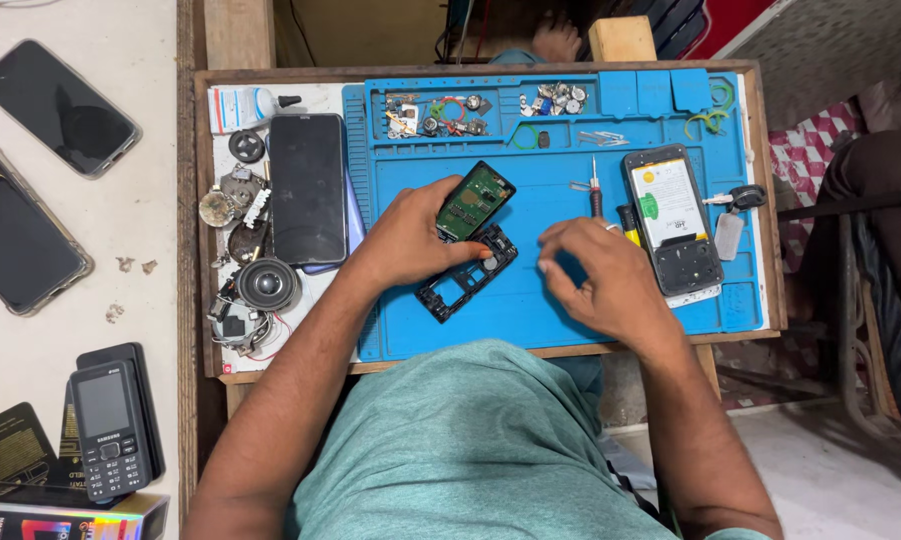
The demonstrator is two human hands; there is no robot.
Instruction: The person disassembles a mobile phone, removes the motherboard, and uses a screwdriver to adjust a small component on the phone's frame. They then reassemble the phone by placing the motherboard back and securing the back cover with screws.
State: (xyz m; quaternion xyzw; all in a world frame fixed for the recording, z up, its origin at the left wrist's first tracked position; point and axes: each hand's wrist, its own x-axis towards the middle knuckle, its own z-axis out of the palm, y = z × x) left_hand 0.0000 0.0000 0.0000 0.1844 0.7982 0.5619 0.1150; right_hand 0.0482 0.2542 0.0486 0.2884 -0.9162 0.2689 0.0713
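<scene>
My left hand (410, 235) holds a small green circuit board (474, 198) tilted up over a black plastic phone frame (462, 277) that lies on the blue repair mat (530, 325). My right hand (600, 272) rests on the mat just right of the frame, fingers curled with the fingertips pinched low; whether they hold something tiny I cannot tell. A small screwdriver (595, 188) lies just beyond the right hand. A phone back half with a white battery (670, 220) lies to the right.
A black smartphone (308, 187), a round speaker (267, 284) and loose parts sit left of the mat. Small screws and components fill the mat's top trays (450, 112). Two smartphones (58, 105) and a keypad phone (108, 430) lie on the white surface at left.
</scene>
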